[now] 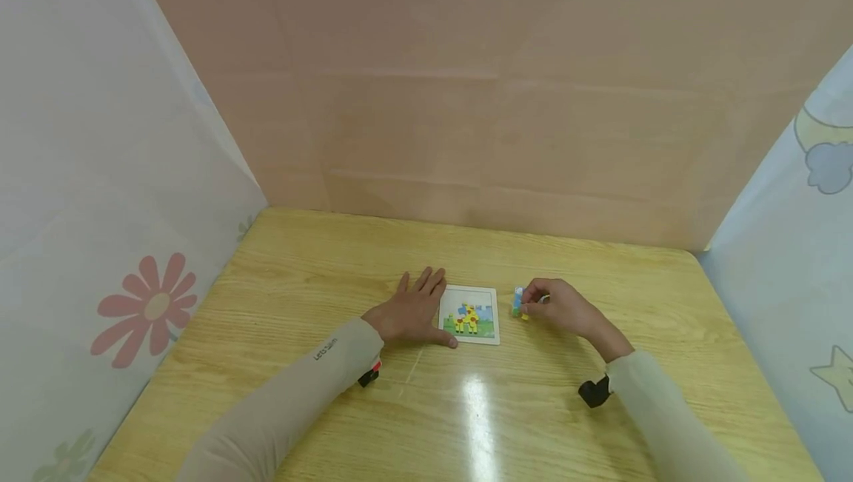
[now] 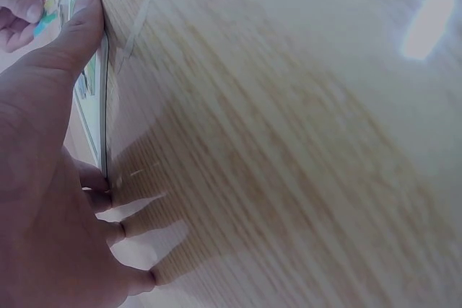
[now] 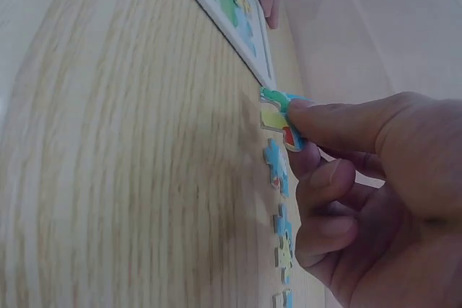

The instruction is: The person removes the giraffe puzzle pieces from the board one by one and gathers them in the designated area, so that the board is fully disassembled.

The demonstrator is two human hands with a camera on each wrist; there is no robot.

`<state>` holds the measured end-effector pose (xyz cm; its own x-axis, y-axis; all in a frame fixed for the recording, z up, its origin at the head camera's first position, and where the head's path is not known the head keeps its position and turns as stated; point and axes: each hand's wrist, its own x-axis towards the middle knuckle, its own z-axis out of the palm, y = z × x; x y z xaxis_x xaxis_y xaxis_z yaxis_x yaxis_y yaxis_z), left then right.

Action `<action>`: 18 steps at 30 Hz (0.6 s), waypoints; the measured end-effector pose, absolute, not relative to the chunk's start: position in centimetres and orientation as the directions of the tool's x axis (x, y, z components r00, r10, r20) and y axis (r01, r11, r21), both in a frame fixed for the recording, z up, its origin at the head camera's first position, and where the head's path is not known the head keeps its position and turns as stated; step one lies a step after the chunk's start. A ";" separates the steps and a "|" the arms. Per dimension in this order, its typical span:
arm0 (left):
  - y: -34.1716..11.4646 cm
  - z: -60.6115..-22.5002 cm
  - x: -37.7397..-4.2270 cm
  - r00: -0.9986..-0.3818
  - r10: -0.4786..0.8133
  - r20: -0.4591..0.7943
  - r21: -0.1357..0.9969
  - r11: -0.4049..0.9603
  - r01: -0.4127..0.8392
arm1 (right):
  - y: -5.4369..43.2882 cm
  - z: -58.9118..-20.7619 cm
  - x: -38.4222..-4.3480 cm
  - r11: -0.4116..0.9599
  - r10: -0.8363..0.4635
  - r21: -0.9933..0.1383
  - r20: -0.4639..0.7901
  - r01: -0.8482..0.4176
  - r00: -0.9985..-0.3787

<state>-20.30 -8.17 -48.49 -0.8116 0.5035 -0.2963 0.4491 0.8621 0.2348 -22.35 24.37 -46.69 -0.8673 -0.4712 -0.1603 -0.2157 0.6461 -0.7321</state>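
A white-framed jigsaw board (image 1: 494, 334) lies flat on the table, partly filled with a yellow giraffe picture on green and blue. My left hand (image 1: 409, 317) rests along the board's left side with fingers spread, its thumb at the near edge. Just right of the board, my right hand (image 1: 563, 309) pinches a jigsaw piece (image 3: 274, 119) in green, yellow, blue and red between thumb and forefinger. Beyond it in the right wrist view, a blue piece (image 3: 275, 164) and a blue and yellow piece (image 3: 282, 244) lie on the wood. My right hand hides some pieces from the head view.
The light wood table (image 1: 320, 267) meets a tan sheet (image 1: 413, 134) at the back. Patterned white sheets (image 1: 166, 171) stand on both sides. Black wrist devices (image 1: 595, 392) sit at both cuffs. Light glares off the tabletop near the front.
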 end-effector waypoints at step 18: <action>-8.2 -48.4 -20.3 -0.809 0.510 -0.291 0.236 0.858 0.456 | 23.9 -46.9 -21.7 0.727 -0.455 -0.640 -0.178 -0.248 -0.873</action>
